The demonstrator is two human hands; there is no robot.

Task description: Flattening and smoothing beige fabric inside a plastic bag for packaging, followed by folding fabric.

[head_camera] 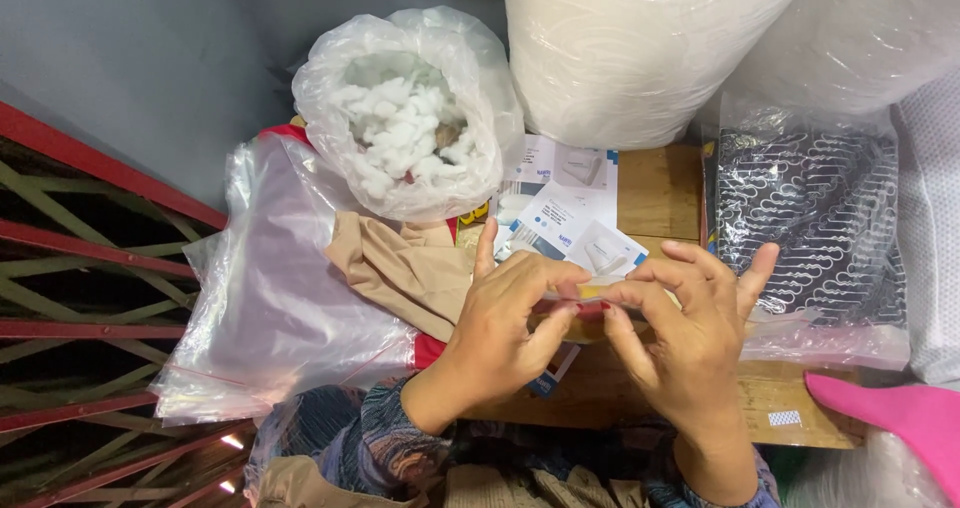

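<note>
over the wooden board [660, 193], a small clear packet [588, 298] with a red strip is pinched between the fingertips of the left hand [500, 333] and the right hand [690, 338], both closed on its edge. printed leaflets [565, 218] lie just behind. the slippery film could probably slide from so slight a pinch, or be torn if pulled unevenly.
</note>
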